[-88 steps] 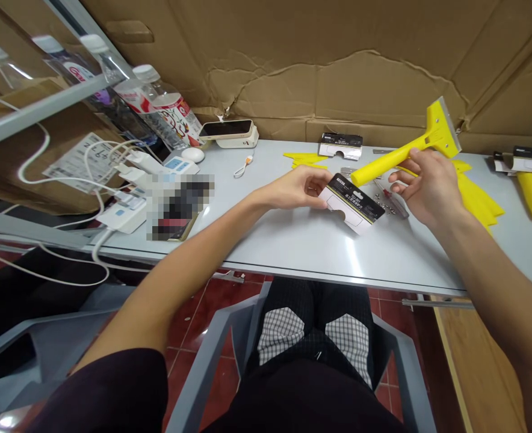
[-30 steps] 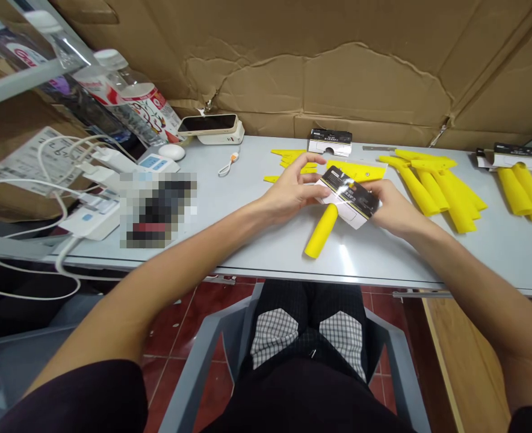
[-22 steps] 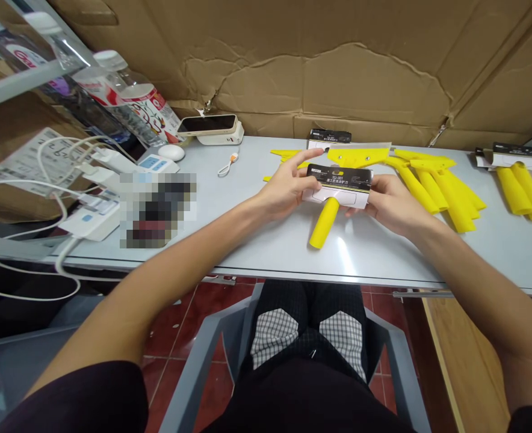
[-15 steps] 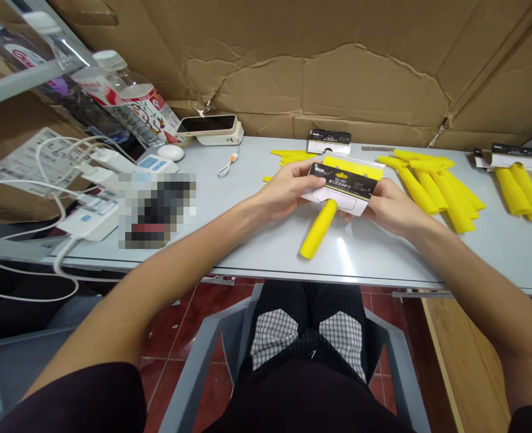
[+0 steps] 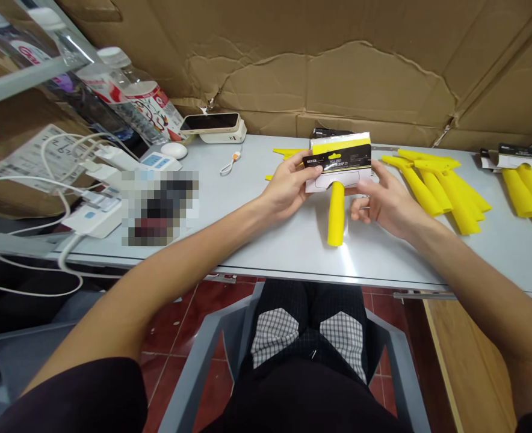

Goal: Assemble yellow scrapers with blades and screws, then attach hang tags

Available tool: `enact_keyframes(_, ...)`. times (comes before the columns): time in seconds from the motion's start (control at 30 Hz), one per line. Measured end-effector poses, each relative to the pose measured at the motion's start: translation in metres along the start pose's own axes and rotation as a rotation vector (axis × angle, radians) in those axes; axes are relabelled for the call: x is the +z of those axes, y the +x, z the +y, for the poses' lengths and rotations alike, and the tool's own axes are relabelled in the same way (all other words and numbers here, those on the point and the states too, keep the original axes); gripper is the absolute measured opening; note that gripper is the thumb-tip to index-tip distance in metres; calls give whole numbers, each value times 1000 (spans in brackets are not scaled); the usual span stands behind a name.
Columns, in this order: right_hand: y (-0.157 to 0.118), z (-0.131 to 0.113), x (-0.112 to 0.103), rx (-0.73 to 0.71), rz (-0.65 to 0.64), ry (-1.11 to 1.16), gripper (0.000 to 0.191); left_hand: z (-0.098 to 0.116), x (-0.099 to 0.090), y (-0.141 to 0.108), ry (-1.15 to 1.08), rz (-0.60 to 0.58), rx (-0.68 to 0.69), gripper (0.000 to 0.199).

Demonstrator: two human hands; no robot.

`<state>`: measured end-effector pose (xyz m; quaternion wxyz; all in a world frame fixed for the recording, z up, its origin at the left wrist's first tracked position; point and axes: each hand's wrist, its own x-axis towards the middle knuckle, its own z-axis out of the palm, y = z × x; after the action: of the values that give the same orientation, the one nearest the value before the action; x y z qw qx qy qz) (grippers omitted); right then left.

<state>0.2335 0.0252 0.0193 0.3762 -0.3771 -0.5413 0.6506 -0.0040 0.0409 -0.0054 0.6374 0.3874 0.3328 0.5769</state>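
My left hand (image 5: 288, 189) is closed on the left side of a yellow scraper (image 5: 336, 213) in a black-and-white printed card sleeve (image 5: 338, 165). The scraper's round handle points down toward me, and its wide yellow head shows above the card. At the card's right edge is my right hand (image 5: 386, 201), fingers apart. Its thumb is at the lower right corner and its lower fingers are curled beside the handle. Behind the held scraper lies another black card sleeve (image 5: 331, 132), partly hidden.
Several loose yellow scrapers (image 5: 446, 186) lie in a pile to the right, with carded ones (image 5: 519, 192) farther right. More yellow pieces (image 5: 288, 153) sit behind my left hand. On the left are a power strip (image 5: 92, 219), cables, a phone (image 5: 212, 122) and bottles (image 5: 153, 108).
The carded scraper has turned, so its handle now points straight toward me instead of slanting left. My right hand has loosened from the card's right side, its fingers spreading.
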Motion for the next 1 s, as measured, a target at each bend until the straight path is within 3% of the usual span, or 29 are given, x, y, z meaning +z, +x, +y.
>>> enact_keyframes(0.13, 0, 2, 1, 33, -65, -130, 88, 1, -2, 3, -4, 2, 17, 46)
enact_keyframes(0.47, -1, -1, 3, 32, -195, -238, 41, 1, -8, 6, 78, -20, 40, 48)
enact_keyframes(0.73, -1, 1, 1, 47, -180, -276, 36, 6, -10, 8, 108, -14, 89, 48)
enact_keyframes(1.0, -2, 0, 0, 79, -306, -357, 29, 11, -17, 13, 226, 31, 175, 56)
